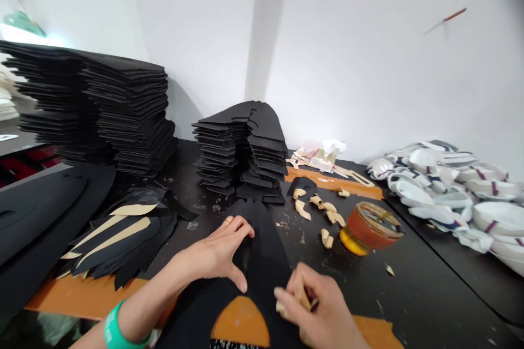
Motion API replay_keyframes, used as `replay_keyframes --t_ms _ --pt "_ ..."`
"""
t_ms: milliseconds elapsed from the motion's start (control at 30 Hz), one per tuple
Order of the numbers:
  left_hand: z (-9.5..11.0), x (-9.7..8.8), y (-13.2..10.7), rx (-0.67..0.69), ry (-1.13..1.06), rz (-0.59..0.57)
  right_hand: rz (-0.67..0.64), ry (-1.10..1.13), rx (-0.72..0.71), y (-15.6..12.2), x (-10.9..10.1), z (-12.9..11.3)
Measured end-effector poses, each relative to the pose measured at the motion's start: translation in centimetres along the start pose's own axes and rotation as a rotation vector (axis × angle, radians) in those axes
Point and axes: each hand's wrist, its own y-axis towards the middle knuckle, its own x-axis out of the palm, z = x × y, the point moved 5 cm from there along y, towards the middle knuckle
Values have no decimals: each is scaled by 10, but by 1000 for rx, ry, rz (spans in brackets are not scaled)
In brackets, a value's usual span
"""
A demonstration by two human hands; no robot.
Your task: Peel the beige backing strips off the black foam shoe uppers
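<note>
A black U-shaped piece of sheet material [268, 253] lies in front of me, its two legs running toward me. My left hand [223, 251] rests on it with thumb and fingers apart, the thumb tip at the inner curve. My right hand [317, 302] is closed on a curled strip of tan backing paper [302, 295], just right of the piece. Between the legs, orange tape [241, 320] shows on the table. Several tan paper curls [303, 209] lie beyond my right hand, near a jar [364, 229] with amber contents and a reddish-brown band.
Stacks of black cut pieces stand at the back centre [262, 142] and far left [126, 109]. Loose black and tan strips [123, 234] lie to the left. White shoe-upper-like parts [454, 185] are heaped on the right. A tissue pack [323, 159] sits by the wall.
</note>
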Motion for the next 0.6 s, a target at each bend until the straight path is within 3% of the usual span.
replay_keyframes --t_ms 100,200,300,400,500,600 --pt "-5 -3 -19 -83 -24 150 16 131 91 29 -4 11" --pt "-13 -5 -35 -258 -15 325 -46 45 -58 45 12 9" --pt "-14 -1 -40 -352 -35 396 -166 -29 -141 45 35 11" --pt "-13 2 -38 -353 -142 527 -223 -58 -195 40 45 14" --pt "-14 2 -41 -338 -347 693 -194 0 -280 35 43 12" --pt "-12 -4 -58 -254 -737 664 -74 134 -249 35 29 15"
